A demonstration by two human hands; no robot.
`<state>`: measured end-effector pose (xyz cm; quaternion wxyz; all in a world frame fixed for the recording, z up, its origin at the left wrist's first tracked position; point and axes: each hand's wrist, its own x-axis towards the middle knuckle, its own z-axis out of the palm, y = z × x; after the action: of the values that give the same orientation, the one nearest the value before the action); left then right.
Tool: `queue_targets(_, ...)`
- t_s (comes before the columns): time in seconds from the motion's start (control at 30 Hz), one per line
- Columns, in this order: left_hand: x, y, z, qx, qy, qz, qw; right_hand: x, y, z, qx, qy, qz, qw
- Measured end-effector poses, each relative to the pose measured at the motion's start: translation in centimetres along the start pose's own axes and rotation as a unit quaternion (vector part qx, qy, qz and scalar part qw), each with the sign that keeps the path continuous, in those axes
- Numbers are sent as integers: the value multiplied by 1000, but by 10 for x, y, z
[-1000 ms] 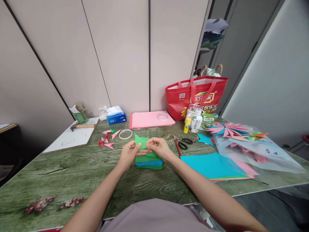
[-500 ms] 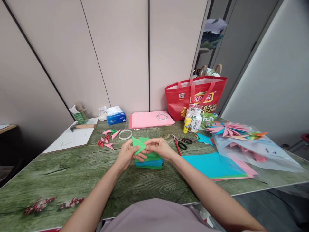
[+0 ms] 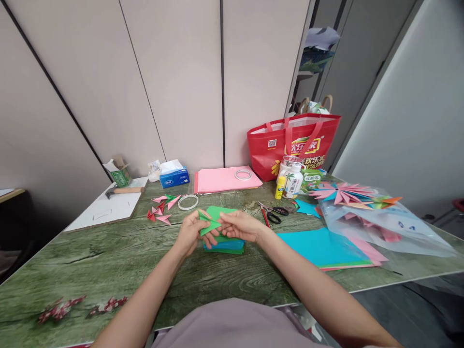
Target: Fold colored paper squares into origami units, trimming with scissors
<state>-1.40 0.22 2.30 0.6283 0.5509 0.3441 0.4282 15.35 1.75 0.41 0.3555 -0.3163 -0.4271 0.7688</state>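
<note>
A folded piece of green paper point(image 3: 208, 224) is held between both hands above a stack of green and blue paper point(image 3: 227, 245). My left hand point(image 3: 190, 233) grips its left side, thumb on top and fingers beneath. The fingertips of my right hand point(image 3: 241, 225) pinch its right end. Small folded pink, red and green paper pieces point(image 3: 164, 219) lie to the left, beside a white tape roll point(image 3: 188, 202).
Behind are a blue tissue box point(image 3: 174, 179), pink sheets point(image 3: 221, 181) and a red bag point(image 3: 263, 154). Scissors point(image 3: 274, 217), a glue stick point(image 3: 280, 188), blue sheets point(image 3: 319, 246) and a plastic bag point(image 3: 409, 234) are right. A hammer point(image 3: 125, 190) lies left.
The green paper, a flat triangle before, now shows an opened fold with a narrower shape. My right hand has shifted slightly to the right.
</note>
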Motion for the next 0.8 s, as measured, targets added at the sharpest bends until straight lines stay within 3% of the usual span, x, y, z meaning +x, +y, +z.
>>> queue_targets(0.1, 0, 0, 0, 13, -33, -8, 999, 2, 0, -4, 38, -27, 51, 998)
queue_targets(0.37, -1, -1, 2, 39, -59, -7, 997, 3, 2, -7, 59, -72, 63, 994)
queue_targets(0.5, 0, -4, 2, 50, -56, -6, 997, 2, 2, -3, 31, -54, 62, 996)
queue_targets(0.67, 2, -6, 2, 44, -25, -7, 999, 2, 5, 5, -28, 10, -11, 999)
queue_targets(0.8, 3, -5, 2, 31, -4, 11, 999, 2, 4, 7, -2, 32, -42, 999)
